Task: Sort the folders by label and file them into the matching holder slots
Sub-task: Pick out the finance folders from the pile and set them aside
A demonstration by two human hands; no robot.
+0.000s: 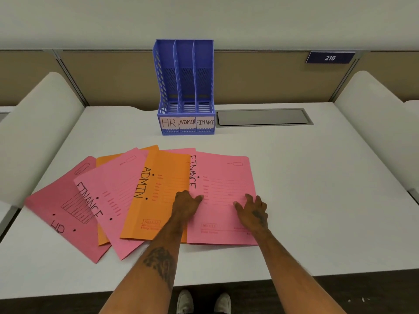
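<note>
Several folders lie fanned out on the white desk point(306, 200). From the left: a darker pink HR folder point(61, 207), a pink FINANCE folder point(113, 191), an orange ADMIN folder point(158, 177), and a pink FINANCE folder point(224, 177) on the right. Another orange folder point(103, 160) shows underneath. My left hand point(186, 206) rests on the left edge of the right FINANCE folder, over the ADMIN folder. My right hand point(252, 209) lies flat on that same pink folder. The blue three-slot holder point(186, 87) stands at the back, labelled HR, ADMIN, FINANCE, with nothing in its slots.
A grey cable hatch point(263, 117) sits in the desk right of the holder. Beige partition walls point(113, 75) close the back, white side panels point(34, 132) flank the desk. A blue plate reading 216 point(330, 57) hangs at the upper right. My shoes point(204, 302) show below the desk edge.
</note>
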